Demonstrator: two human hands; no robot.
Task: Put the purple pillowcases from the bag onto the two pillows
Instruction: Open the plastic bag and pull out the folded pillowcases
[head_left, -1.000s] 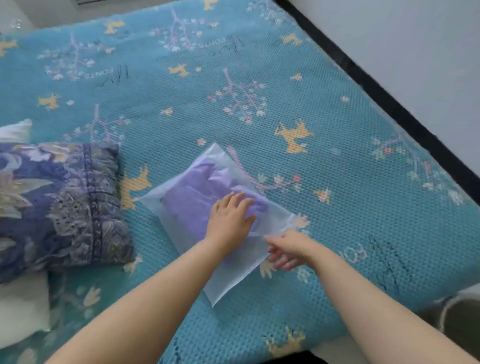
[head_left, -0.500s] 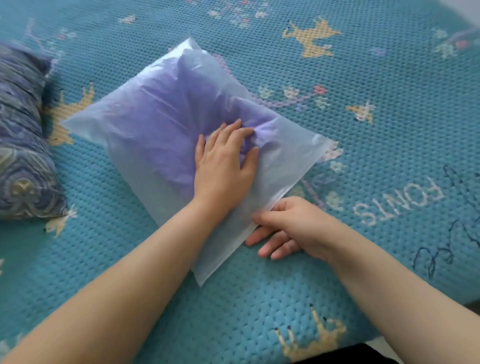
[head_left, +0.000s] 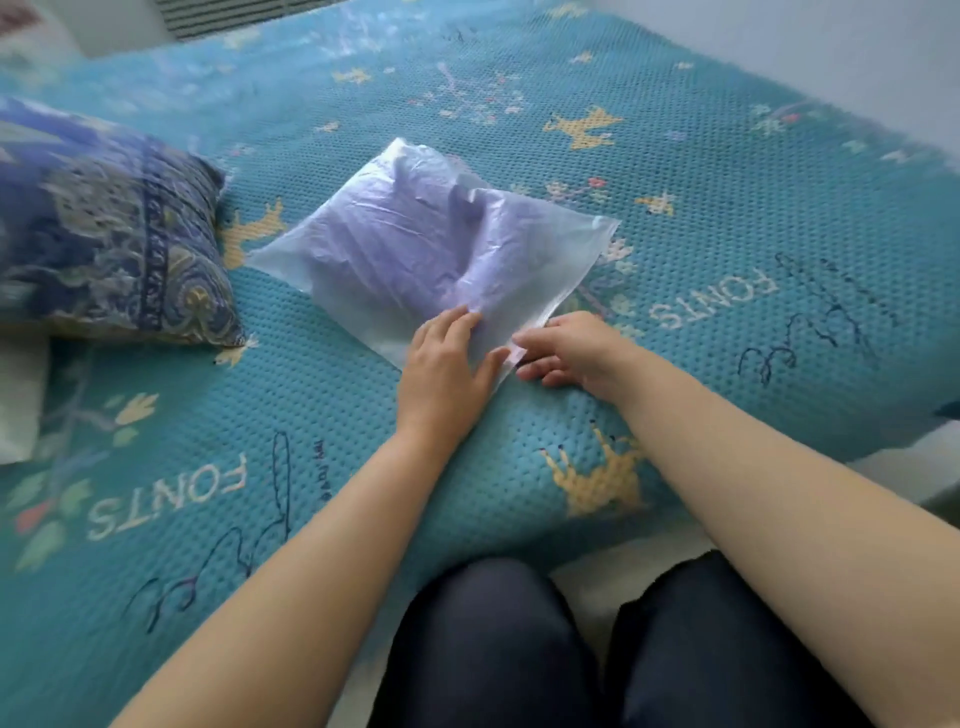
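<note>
Bag (head_left: 519, 249): thin translucent plastic, crinkled, slight sheen. Pillowcases (head_left: 395, 244) inside it: soft purple cloth, matt. Bedspread (head_left: 727, 234) under bag: teal knit-look cloth, bumpy, rough. Pillow (head_left: 104, 234) left of bag: printed cloth, matt.

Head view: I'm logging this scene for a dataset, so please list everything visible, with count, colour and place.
plastic bag: one, translucent, mid-bed, lying flat.
purple pillowcases: count unclear, purple, folded inside the bag.
patterned pillow: one, blue paisley, left on the bed.
white pillow: one, white, left edge, partly cut off.
bedspread: one, teal with yellow deer and lettering, covers the bed.
left hand: flat on the bag's near corner.
right hand: pinches the bag's near edge.
legs: two, dark trousers, bottom.
</note>
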